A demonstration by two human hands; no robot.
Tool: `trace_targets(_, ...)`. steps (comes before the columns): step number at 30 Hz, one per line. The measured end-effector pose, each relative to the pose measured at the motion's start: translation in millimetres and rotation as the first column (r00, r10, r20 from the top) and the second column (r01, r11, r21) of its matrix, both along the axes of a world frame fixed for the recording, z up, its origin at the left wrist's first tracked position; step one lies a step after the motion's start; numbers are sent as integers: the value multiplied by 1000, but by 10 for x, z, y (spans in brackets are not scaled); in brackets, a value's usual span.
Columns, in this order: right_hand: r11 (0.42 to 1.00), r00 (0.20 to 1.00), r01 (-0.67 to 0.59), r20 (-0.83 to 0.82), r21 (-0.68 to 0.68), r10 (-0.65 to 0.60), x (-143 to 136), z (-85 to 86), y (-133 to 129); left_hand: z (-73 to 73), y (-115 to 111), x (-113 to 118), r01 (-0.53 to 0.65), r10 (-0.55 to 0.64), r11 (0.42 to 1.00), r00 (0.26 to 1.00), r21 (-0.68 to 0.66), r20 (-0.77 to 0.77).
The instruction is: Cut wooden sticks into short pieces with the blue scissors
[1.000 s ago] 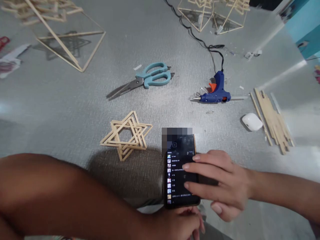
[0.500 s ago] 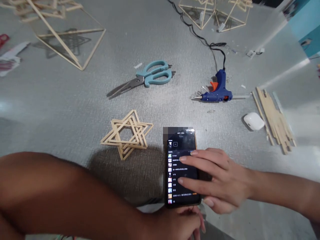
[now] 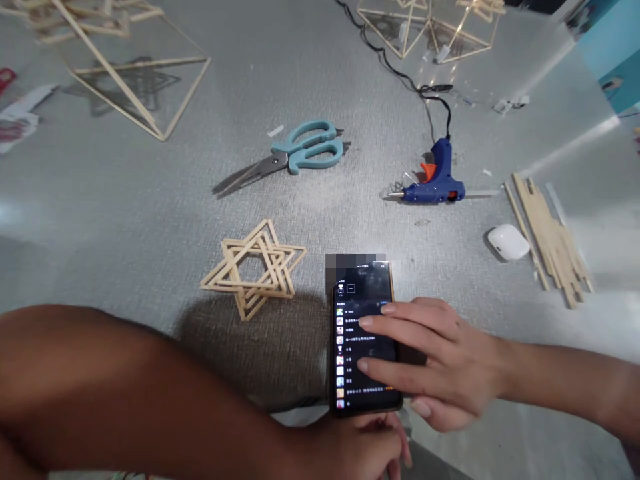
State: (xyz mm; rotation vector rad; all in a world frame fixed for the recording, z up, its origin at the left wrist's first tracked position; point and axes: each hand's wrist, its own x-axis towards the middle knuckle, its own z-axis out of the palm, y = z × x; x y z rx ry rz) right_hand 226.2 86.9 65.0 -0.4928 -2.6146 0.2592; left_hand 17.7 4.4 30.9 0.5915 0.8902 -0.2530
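A smartphone [image 3: 367, 360] with a dark, lit list on its screen lies near the table's front edge. Over its right side reaches my right hand [image 3: 440, 363], fingers spread and fingertips on or just above the screen, thumb by the lower right edge. My left hand [image 3: 373, 447] hangs limp at the phone's bottom end, fingers loose and partly hidden; I see nothing in it. To the phone's left rests a star of thin wooden sticks [image 3: 255, 270], its layers overlapping. Beyond the star are scissors [image 3: 280, 160] with light blue handles.
A blue glue gun [image 3: 433, 192] with an orange trigger lies further back, its black cord [image 3: 385, 57] running away. At right are a white earbud case [image 3: 509, 242] and a bundle of sticks [image 3: 550, 240]. Stick frames [image 3: 145, 67] stand at the back left and more frames [image 3: 430, 27] at the back right.
My right hand has shifted very slightly on the phone. Some lights on the back right frames now glow. Nothing else has visibly moved.
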Motion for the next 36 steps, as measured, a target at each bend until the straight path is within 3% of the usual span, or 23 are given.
trace_targets(6, 999, 996, 47, -75, 5, -47, 6, 33, -3, 11, 29, -6, 8, -9, 1000, 1000, 20, 20)
trace_targets(15, 999, 975, 22, -223, 30, -14, 18, -8, -41, -52, -23, -9, -6, 4, 999, 998, 33, 62)
trace_targets(27, 1000, 980, 23, -199, 14, -20, 11, 15, -21, -21, -3, -18, -15, 13, 1000, 998, 21, 65)
trace_targets(33, 990, 971, 89, -211, -112, -111, 69, 98, 20, -50, -13, -2, -16, 15, 1000, 998, 9, 61)
trace_targets(36, 996, 974, 28, -222, -87, -47, 60, 60, 27, -52, -20, -7, -20, 19, 1000, 998, 16, 64)
